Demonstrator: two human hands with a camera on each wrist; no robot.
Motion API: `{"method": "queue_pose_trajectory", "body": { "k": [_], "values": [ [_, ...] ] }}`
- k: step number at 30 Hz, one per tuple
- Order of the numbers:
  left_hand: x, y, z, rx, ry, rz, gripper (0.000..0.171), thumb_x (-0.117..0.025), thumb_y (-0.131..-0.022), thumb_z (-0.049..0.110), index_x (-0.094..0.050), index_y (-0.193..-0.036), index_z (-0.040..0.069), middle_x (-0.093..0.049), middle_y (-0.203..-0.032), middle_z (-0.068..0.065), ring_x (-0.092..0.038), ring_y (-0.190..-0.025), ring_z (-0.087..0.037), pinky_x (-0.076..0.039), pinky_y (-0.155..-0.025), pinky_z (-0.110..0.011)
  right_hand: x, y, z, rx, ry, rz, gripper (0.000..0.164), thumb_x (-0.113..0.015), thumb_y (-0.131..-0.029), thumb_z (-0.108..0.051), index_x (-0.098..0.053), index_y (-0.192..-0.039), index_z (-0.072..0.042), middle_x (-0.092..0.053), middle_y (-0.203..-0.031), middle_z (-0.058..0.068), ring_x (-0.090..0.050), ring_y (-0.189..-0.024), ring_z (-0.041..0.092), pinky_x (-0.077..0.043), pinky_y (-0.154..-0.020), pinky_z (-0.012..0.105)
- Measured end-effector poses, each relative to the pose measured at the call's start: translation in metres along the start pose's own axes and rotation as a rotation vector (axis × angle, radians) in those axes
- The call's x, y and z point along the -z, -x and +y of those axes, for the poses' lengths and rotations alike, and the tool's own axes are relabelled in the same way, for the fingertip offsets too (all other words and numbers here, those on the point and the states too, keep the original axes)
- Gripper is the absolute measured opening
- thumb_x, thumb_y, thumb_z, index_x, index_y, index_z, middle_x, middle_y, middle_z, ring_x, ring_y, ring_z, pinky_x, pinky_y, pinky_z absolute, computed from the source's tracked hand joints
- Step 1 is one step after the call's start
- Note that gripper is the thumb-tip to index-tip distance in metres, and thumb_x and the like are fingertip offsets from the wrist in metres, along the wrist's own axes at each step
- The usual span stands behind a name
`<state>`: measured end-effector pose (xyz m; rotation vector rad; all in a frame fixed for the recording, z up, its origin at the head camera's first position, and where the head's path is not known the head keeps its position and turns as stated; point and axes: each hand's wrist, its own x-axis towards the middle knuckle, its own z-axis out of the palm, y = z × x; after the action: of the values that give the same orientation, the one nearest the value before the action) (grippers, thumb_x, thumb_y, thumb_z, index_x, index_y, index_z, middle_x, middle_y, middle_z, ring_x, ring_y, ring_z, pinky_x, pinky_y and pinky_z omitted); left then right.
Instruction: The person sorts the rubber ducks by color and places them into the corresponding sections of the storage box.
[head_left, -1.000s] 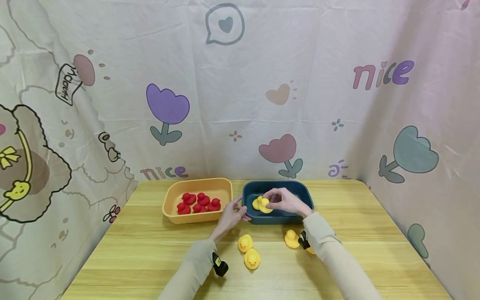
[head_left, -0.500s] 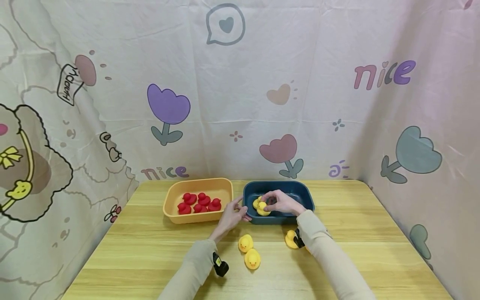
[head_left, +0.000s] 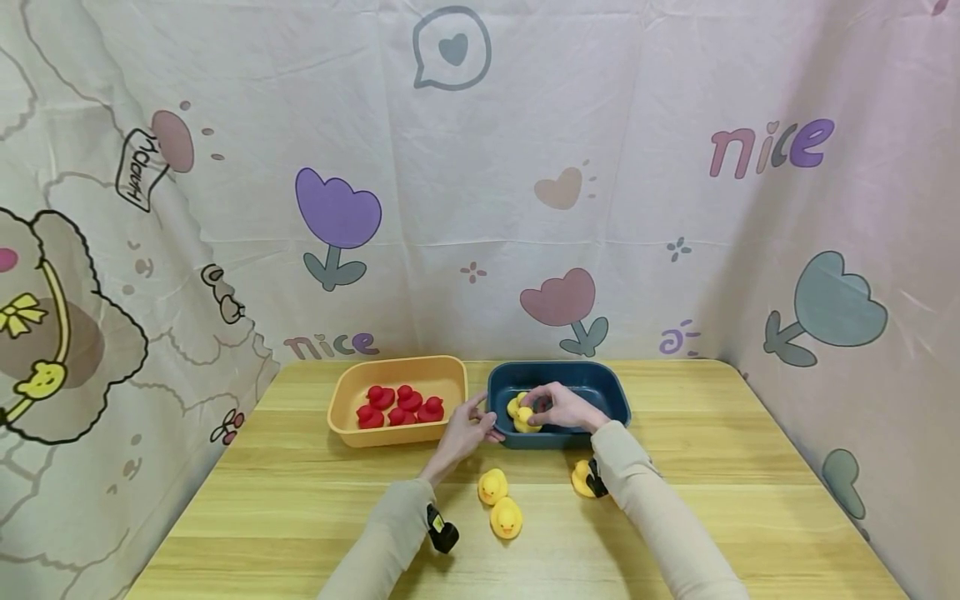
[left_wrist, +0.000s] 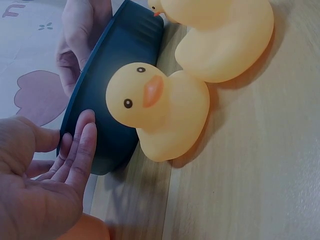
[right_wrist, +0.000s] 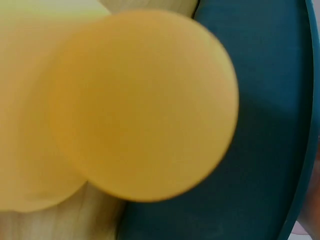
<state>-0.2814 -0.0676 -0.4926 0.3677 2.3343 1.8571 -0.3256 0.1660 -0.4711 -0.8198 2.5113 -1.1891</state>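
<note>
In the head view my right hand point(head_left: 564, 407) reaches into the dark blue bin point(head_left: 600, 392) and holds a yellow rubber duck point(head_left: 527, 420) low at its left end. A second yellow duck point(head_left: 515, 406) sits just behind, partly covered. My left hand point(head_left: 467, 427) grips the bin's near left corner; in the left wrist view its thumb is at the rim and its fingers point(left_wrist: 80, 157) lie along the outer wall. Two yellow ducks point(head_left: 492, 487) point(head_left: 506, 518) stand on the table in front. The right wrist view shows a blurred yellow duck point(right_wrist: 150, 105) beside the bin; the right fingers are hidden there.
Left of the blue bin stands an orange bin point(head_left: 348, 435) with several red ducks point(head_left: 402, 417). Another yellow duck point(head_left: 582, 477) is on the wooden table point(head_left: 285, 517), partly behind the right wrist camera point(head_left: 596, 479). A patterned cloth point(head_left: 450, 167) hangs behind the table.
My right hand has moved slightly left and lower in the blue bin with the duck, close against the other one. The left hand keeps its place at the bin's corner.
</note>
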Motion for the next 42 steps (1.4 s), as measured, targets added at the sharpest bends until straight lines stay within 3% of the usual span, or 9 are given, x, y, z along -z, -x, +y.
{"method": "queue_pose_trajectory", "body": {
  "k": [7, 17, 25, 34, 42],
  "values": [
    [0.001, 0.0, 0.0, 0.015, -0.003, 0.007, 0.056, -0.054, -0.102, 0.005, -0.033, -0.154, -0.004, -0.065, -0.1, -0.025, -0.077, -0.081, -0.033, -0.065, -0.081, -0.041, -0.003, 0.003, 0.0, -0.033, 0.033, -0.045, 0.028, -0.073, -0.09, -0.006, -0.07, -0.116, 0.003, -0.069, -0.107, 0.016, -0.056, -0.075, 0.012, -0.05, -0.063, 0.017],
    [0.001, 0.001, 0.001, 0.022, -0.017, 0.005, 0.057, -0.055, -0.102, 0.006, -0.033, -0.154, -0.004, -0.065, -0.101, -0.025, -0.077, -0.082, -0.031, -0.066, -0.08, -0.035, -0.005, 0.001, 0.0, -0.064, 0.04, -0.029, 0.026, -0.074, -0.089, -0.005, -0.072, -0.115, 0.0, -0.069, -0.111, 0.016, -0.055, -0.074, 0.013, -0.052, -0.063, 0.019],
    [0.001, 0.001, 0.0, 0.007, -0.009, 0.007, 0.056, -0.054, -0.102, 0.005, -0.033, -0.153, -0.005, -0.065, -0.099, -0.024, -0.077, -0.081, -0.031, -0.066, -0.078, -0.035, -0.001, 0.008, -0.004, 0.022, 0.063, 0.037, 0.029, -0.075, -0.088, -0.007, -0.07, -0.115, 0.002, -0.07, -0.111, 0.018, -0.057, -0.076, 0.014, -0.053, -0.065, 0.018],
    [-0.001, 0.0, -0.002, -0.015, 0.015, 0.008, 0.056, -0.054, -0.102, 0.003, -0.034, -0.152, -0.008, -0.065, -0.095, -0.026, -0.077, -0.079, -0.033, -0.066, -0.073, -0.033, 0.003, 0.043, -0.013, 0.123, 0.06, 0.148, 0.028, -0.074, -0.09, -0.009, -0.069, -0.115, 0.002, -0.07, -0.096, 0.016, -0.055, -0.073, 0.006, -0.051, -0.063, 0.018],
    [-0.001, 0.001, -0.001, -0.019, 0.012, 0.013, 0.056, -0.054, -0.102, 0.003, -0.033, -0.153, -0.007, -0.064, -0.099, -0.03, -0.077, -0.079, -0.033, -0.066, -0.076, -0.04, 0.004, 0.077, -0.017, 0.231, 0.016, 0.159, 0.02, -0.072, -0.091, -0.007, -0.07, -0.108, 0.003, -0.07, -0.094, 0.018, -0.054, -0.071, 0.003, -0.049, -0.059, 0.017]
  ]
}}
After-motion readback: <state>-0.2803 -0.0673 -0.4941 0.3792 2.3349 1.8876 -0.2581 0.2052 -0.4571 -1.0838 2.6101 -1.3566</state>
